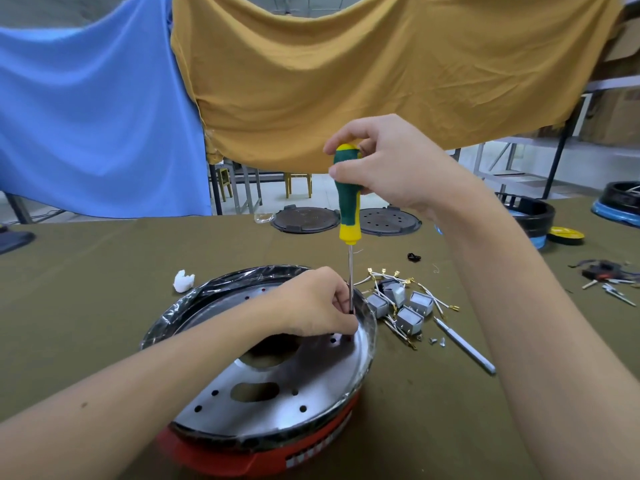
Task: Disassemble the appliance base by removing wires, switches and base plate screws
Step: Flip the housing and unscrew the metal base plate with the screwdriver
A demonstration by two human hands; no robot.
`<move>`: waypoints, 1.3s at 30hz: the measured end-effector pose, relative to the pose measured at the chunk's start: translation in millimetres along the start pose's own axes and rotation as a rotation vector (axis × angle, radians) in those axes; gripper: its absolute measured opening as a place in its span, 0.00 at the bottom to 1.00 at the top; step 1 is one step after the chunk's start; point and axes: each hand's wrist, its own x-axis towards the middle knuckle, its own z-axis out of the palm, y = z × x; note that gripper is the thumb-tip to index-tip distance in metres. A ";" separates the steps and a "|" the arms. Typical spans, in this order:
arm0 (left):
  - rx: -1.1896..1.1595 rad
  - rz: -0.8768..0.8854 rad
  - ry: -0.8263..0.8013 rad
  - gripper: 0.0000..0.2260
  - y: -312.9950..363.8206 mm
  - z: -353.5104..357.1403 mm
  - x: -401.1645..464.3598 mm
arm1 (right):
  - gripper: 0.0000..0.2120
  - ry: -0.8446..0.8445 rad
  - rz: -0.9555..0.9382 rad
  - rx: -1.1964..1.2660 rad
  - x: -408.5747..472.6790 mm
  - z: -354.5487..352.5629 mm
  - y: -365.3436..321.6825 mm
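Nearest me sits the round appliance base (304,441), red plastic below, its perforated steel base plate (277,396) rimmed in crinkled film. I observe the left hand (313,304) with fingertips pinched around the thin screwdriver (349,206) shaft at the plate's far edge. Right hand (384,161) grips the green-yellow handle, upright. Beside the plate lie grey boxy switches (403,308) with white wires (440,299), then a slim metal pen tool (465,346). Two dark discs (389,221) lie farther back on olive cloth.
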 end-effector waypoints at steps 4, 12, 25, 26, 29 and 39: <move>0.052 -0.006 0.017 0.09 0.0 4.0 1.8 | 0.12 0.026 0.007 0.033 -1.9 1.8 -3.0; -0.186 0.029 0.098 0.09 -8.0 -6.3 -2.9 | 0.14 0.250 -0.044 0.125 2.0 -2.3 -5.6; -0.050 0.004 0.201 0.04 -11.5 -41.0 -34.0 | 0.11 0.477 0.272 0.651 -27.9 -18.5 49.1; -0.003 -0.011 0.177 0.05 -10.1 -42.9 -38.9 | 0.11 0.504 0.288 0.690 -33.1 -22.3 52.3; 0.039 -0.045 0.173 0.05 -7.1 -49.9 -54.5 | 0.09 0.629 0.339 0.794 -51.6 -35.2 61.3; -0.828 -0.067 0.206 0.05 13.0 -40.2 -94.5 | 0.09 0.502 0.814 1.290 -136.7 -20.6 71.2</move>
